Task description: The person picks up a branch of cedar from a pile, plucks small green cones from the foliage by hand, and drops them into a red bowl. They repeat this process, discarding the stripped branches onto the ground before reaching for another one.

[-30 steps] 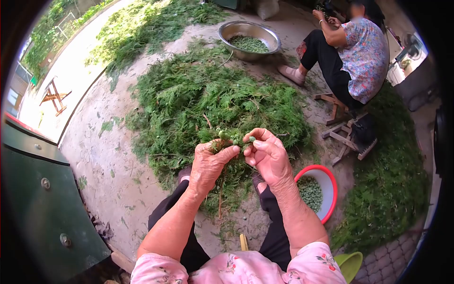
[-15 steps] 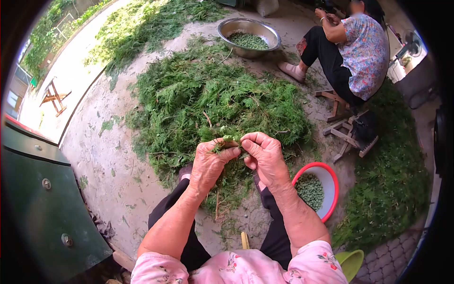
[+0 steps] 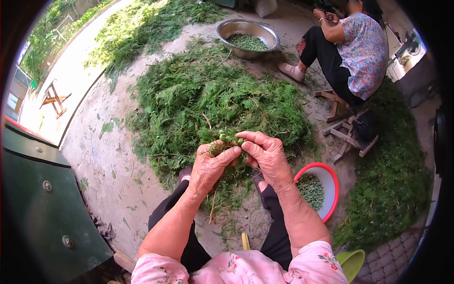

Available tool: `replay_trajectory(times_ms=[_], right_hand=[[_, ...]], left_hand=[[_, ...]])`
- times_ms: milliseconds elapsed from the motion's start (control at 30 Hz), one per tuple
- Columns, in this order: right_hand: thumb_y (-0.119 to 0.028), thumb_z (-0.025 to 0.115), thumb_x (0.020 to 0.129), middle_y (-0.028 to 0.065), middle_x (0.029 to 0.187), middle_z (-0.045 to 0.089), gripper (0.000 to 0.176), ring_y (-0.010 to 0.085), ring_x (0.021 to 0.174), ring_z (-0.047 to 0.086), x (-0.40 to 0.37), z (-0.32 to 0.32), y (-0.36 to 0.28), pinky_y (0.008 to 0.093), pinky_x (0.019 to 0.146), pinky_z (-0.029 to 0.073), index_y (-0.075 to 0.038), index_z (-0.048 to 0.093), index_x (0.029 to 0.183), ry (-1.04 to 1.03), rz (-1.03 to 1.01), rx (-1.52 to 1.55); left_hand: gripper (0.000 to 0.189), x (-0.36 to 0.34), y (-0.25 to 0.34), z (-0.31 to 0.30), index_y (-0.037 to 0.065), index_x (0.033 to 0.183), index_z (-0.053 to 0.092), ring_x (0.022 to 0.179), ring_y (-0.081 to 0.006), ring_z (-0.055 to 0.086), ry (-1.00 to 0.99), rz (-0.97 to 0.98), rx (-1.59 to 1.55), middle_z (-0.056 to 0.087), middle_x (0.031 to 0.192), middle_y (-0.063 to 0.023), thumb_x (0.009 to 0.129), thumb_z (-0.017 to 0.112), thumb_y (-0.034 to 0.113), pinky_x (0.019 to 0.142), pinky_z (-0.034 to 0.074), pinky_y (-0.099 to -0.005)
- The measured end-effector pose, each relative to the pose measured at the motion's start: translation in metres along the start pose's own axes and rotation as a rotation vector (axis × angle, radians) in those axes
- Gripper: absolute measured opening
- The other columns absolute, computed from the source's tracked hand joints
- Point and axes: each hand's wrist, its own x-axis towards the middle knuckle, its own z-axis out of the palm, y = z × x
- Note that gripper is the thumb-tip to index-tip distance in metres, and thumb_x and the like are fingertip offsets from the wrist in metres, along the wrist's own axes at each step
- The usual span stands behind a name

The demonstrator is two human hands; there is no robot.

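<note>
A small evergreen sprig (image 3: 229,138) with round green cones is held between my two hands, above the pile of cut branches (image 3: 189,109). My left hand (image 3: 208,165) is closed around the sprig's stem and leaves. My right hand (image 3: 268,161) pinches at the cones with thumb and forefinger; exactly what sits between those fingertips is partly hidden. Close to my right forearm stands a white bowl with a red rim (image 3: 336,189), partly filled with green cones (image 3: 311,191).
A metal basin (image 3: 270,37) of green cones stands beyond the pile. At the upper right a person (image 3: 362,52) sits on a low wooden stool (image 3: 333,102). Another wooden stool (image 3: 347,135) is nearby. More branches (image 3: 388,189) lie along the right; a green metal panel (image 3: 42,208) is left.
My fingers have shifted slightly around the sprig, which has turned and shows more of its cones. A brown twig below my hands lies differently. The basin and bowl stay where they were.
</note>
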Motion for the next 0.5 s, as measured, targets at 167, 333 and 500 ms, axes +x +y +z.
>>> replay_trajectory(times_ms=[167,333,500], right_hand=[[-0.018,0.060,0.086,-0.0017,0.080,0.057,0.016,0.0026,0.056,0.050,0.001,-0.006,0.007,0.0159,0.044,0.037,-0.003,0.063,0.092,-0.002,0.031,0.009],[-0.017,0.058,0.087,0.0031,0.083,0.060,0.014,0.0104,0.061,0.056,0.006,-0.012,0.012,0.0216,0.049,0.042,-0.006,0.056,0.096,-0.056,0.129,0.534],[-0.011,0.059,0.086,0.0062,0.084,0.060,0.011,0.0098,0.062,0.056,0.011,-0.019,0.000,0.0208,0.050,0.042,-0.003,0.057,0.094,-0.031,0.026,0.635]], left_hand=[[0.012,-0.001,0.005,0.002,0.001,0.085,0.064,0.062,-0.0081,0.050,-0.038,-0.080,-0.023,0.059,0.069,0.0007,0.078,0.066,0.010,0.059,0.040,-0.0229],[0.013,0.000,0.004,0.001,0.001,0.085,0.064,0.062,-0.0089,0.051,-0.049,-0.031,0.004,0.059,0.069,0.0002,0.079,0.066,0.012,0.059,0.040,-0.0228],[0.016,0.000,0.002,-0.001,0.003,0.084,0.065,0.061,-0.0054,0.049,-0.084,0.015,0.165,0.058,0.067,0.0028,0.082,0.066,0.018,0.058,0.039,-0.0217]])
